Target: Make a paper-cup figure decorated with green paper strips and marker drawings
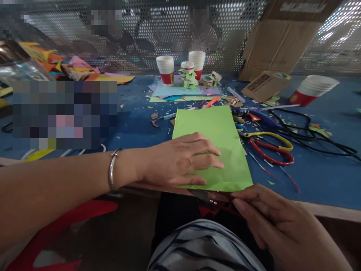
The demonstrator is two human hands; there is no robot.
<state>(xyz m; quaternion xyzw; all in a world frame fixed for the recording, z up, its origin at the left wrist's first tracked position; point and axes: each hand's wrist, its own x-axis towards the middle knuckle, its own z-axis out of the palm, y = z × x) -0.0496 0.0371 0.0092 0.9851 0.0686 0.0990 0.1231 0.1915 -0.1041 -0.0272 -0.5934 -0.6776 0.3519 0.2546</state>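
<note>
A sheet of light green paper (205, 128) lies at the near edge of the blue table, its near edge slightly crumpled. My left hand (183, 162) rests palm down across the paper, fingers spread and holding nothing; a silver bangle circles the wrist. By the paper's near right corner, my right hand (270, 218) has thumb and forefinger closed in a pinch at the sheet's edge; the other fingers curl under. Scissors (287, 146) with red and yellow handles lie just right of the paper, their blades mostly hidden.
Stacked paper cups (165, 69) and small leafy paper crafts (188, 77) stand behind on coloured sheets (175, 90). At right are a blue glue gun (263, 119), black cord (324, 141), tipped cups (313, 90) and cardboard (279, 45). Coloured paper scraps (81, 69) pile up far left.
</note>
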